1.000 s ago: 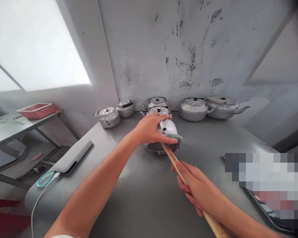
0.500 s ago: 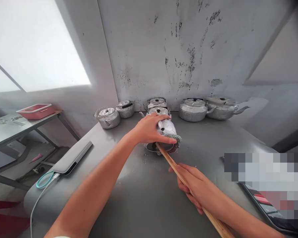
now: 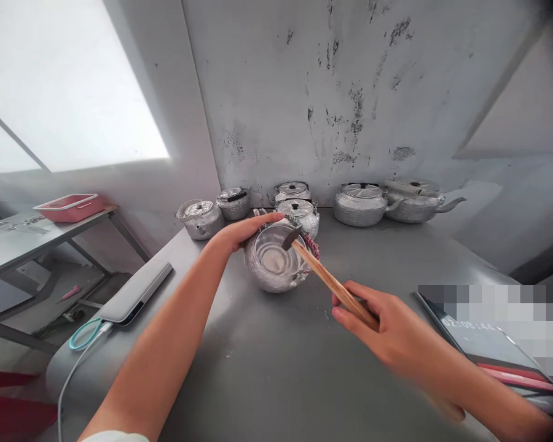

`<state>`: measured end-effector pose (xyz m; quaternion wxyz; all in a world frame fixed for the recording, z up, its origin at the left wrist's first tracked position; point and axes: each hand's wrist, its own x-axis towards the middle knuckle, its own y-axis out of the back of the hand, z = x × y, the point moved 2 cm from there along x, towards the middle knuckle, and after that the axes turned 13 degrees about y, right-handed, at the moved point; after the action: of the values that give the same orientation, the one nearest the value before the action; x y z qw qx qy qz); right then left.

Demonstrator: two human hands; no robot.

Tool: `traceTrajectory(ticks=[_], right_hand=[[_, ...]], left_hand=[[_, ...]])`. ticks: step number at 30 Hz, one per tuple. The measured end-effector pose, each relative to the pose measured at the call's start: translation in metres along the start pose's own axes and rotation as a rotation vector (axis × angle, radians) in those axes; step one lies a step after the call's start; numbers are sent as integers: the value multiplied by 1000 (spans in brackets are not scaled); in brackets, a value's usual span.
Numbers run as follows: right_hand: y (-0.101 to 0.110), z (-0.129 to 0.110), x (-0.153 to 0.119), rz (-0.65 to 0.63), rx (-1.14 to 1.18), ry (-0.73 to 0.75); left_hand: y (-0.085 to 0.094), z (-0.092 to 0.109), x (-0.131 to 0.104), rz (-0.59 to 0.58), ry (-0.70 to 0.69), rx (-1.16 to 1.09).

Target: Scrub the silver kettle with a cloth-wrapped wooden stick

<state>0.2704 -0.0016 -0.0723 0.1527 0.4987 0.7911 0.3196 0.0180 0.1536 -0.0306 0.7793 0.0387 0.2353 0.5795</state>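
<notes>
A wooden-handled hammer (image 3: 325, 273) is held in the right hand (image 3: 373, 319), its grip closed around the shaft. On the grey surface (image 3: 276, 380), a phone-like device (image 3: 470, 325), partly pixelated, is seen beside the right forearm, and a pale grey slab (image 3: 136, 294) with a cable plugged in is seen at left. In the middle, an open kettle (image 3: 267, 283) is held tilted, its mouth turned toward the viewer, by the left hand (image 3: 246, 230); that grip is closed on its upper left side, the fingers partly hidden. The dark hammer head is placed at the mouth; whether metal is touched cannot be told. Just behind, a lidded kettle (image 3: 299, 215) is partly covered. More silver kettles (image 3: 362, 205) are lined up farther back, before a wall (image 3: 267, 92) marked by dark patches.
</notes>
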Motion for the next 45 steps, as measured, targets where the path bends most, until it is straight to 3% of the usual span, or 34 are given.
traceTrajectory(ticks=[2, 4, 8, 12, 14, 16, 18, 20, 23, 27, 33, 45], right_hand=[[2, -5, -1, 30, 75, -20], [1, -10, -2, 50, 121, -44], [0, -14, -4, 74, 156, -56], [0, -15, -3, 114, 183, -74], [0, -16, -3, 104, 204, -79], [0, -17, -3, 92, 222, -84], [0, -18, -3, 103, 234, -92], [1, -19, -3, 120, 246, -104], [1, -18, -3, 132, 251, -114], [0, -16, -2, 123, 255, -107], [-3, -19, -4, 108, 269, -102], [-3, -19, -4, 93, 281, -123]], left_hand=[[-4, -9, 9, -78, 59, -18], [-6, -16, 18, -64, 61, -29], [2, -21, 29, 123, 1, -14], [21, -2, 9, 335, -131, 54], [23, 14, -14, 354, -191, 135], [14, 29, -38, 212, -247, 412], [-2, 37, -57, 24, -169, 722], [-18, 40, -68, -99, -94, 880], [-35, 39, -67, -199, -90, 905], [-42, 34, -55, -379, -151, 823], [-41, 27, -47, -462, -162, 807], [-36, 27, -47, -458, -207, 856]])
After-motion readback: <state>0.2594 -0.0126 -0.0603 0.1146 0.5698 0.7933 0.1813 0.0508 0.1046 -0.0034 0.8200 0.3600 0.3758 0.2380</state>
